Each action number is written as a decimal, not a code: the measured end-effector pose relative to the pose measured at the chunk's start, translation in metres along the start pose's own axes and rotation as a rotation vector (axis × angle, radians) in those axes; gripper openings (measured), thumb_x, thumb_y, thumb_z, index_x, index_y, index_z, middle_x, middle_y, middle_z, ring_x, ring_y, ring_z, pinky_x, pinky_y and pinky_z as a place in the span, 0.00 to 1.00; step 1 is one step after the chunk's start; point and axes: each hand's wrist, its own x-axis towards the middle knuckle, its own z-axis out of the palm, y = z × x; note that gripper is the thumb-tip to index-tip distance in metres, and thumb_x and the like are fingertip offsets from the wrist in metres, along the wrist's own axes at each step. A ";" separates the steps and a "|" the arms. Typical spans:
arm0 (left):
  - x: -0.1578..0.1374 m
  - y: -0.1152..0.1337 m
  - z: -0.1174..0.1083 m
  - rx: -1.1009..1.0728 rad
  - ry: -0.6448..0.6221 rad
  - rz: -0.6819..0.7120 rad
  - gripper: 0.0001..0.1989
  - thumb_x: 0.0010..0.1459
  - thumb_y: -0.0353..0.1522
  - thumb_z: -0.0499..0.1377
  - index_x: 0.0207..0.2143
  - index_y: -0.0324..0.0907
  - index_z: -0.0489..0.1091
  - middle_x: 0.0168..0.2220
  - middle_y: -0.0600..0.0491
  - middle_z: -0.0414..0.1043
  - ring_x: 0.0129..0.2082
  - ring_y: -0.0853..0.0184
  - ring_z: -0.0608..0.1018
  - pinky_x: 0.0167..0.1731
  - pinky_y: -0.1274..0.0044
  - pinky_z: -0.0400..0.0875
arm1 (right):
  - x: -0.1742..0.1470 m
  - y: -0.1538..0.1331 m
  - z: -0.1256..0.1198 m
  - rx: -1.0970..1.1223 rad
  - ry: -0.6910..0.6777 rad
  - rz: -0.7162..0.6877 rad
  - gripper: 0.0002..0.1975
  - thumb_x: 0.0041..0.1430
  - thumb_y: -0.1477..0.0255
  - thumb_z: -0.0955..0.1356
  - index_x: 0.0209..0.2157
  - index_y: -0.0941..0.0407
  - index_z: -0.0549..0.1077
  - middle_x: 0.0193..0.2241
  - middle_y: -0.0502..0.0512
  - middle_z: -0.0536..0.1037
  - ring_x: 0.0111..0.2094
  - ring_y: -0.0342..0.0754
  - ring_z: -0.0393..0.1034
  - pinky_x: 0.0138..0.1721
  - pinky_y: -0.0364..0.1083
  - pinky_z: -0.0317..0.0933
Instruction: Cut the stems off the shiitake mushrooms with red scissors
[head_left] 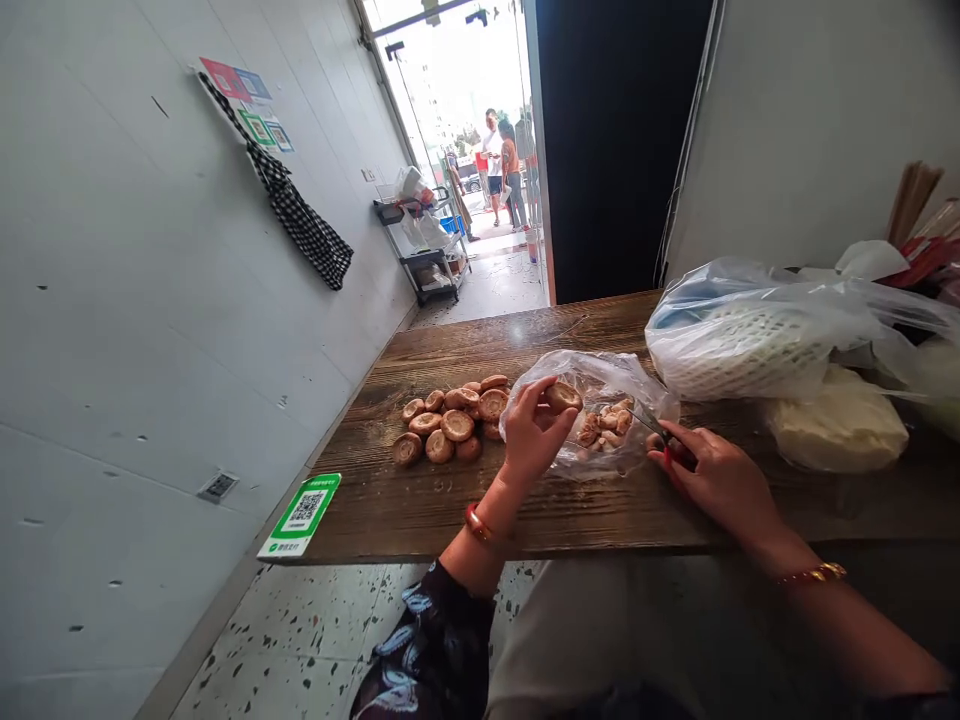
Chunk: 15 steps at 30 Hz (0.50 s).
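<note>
Pinched in the fingers of my left hand point(534, 435) is a brown mushroom cap point(564, 397), its underside toward me, held over a clear plastic bag point(600, 366). My right hand point(724, 480) grips red-handled scissors point(670, 455), whose blades point left over the bag. Inside the open bag lie cut mushroom stems point(609, 422). Left of the bag, a pile of mushroom caps point(457, 425) rests on the wooden table point(465, 510), many with undersides up. Part of the scissors' handle is hidden by my right fingers.
At the right, a plastic bag with white netted contents point(750, 345) stands behind a pale wrapped bundle point(840, 425). A green QR-code card point(304, 512) lies at the table's left corner. Beyond are a cart point(424, 250) and people point(501, 165) outside the doorway.
</note>
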 end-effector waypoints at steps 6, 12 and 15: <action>0.012 0.003 -0.068 0.384 0.201 0.050 0.20 0.55 0.36 0.64 0.51 0.45 0.71 0.43 0.50 0.74 0.36 0.65 0.76 0.40 0.71 0.73 | -0.001 0.002 0.000 -0.046 -0.012 -0.015 0.27 0.65 0.53 0.63 0.55 0.58 0.72 0.35 0.58 0.78 0.35 0.54 0.73 0.36 0.50 0.64; 0.019 -0.053 -0.158 0.576 0.372 -0.153 0.24 0.54 0.41 0.62 0.52 0.39 0.69 0.47 0.44 0.75 0.40 0.62 0.78 0.43 0.70 0.74 | 0.000 0.001 0.000 -0.067 0.002 -0.029 0.24 0.66 0.57 0.63 0.55 0.57 0.73 0.36 0.58 0.78 0.36 0.54 0.74 0.36 0.49 0.63; 0.017 -0.075 -0.182 0.739 0.306 -0.213 0.22 0.53 0.39 0.61 0.49 0.39 0.71 0.46 0.43 0.76 0.45 0.57 0.78 0.49 0.65 0.73 | 0.001 0.000 0.001 -0.058 0.011 -0.035 0.24 0.66 0.57 0.63 0.54 0.58 0.73 0.36 0.57 0.78 0.35 0.53 0.73 0.37 0.49 0.62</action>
